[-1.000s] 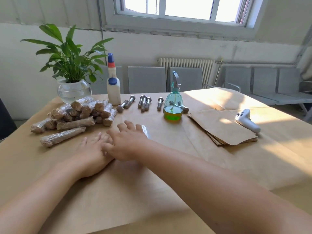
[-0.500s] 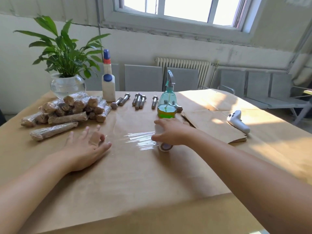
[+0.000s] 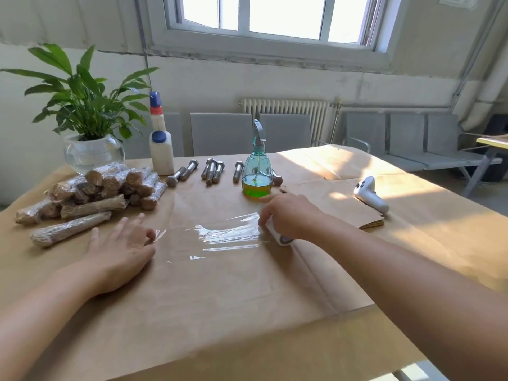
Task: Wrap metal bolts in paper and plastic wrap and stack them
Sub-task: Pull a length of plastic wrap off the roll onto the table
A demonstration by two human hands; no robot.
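Brown kraft paper (image 3: 220, 312) covers the whole table, sunlit along its right side. Nearest the camera, two bare forearms reach in. The left hand (image 3: 121, 251) lies flat with its fingers spread and straight, pressing down the free end of a clear plastic wrap sheet (image 3: 220, 235). That sheet stretches across to the right hand (image 3: 288, 215), whose fingers curl over the plastic wrap roll (image 3: 280, 237), which lies on the paper. Left of the hands lies a pile of wrapped bolts (image 3: 90, 193), some stacked, one lying alone in front. A stack of paper sheets (image 3: 330, 199) lies on the right, with a white controller (image 3: 369, 193) at its far edge. Farther back, bare metal bolts (image 3: 211, 169) lie in a loose row between a white glue bottle (image 3: 160, 144) and a green spray bottle (image 3: 257, 171). A potted plant (image 3: 85, 111) stands at the far left corner, below a window (image 3: 275, 15) and radiator (image 3: 286, 111).
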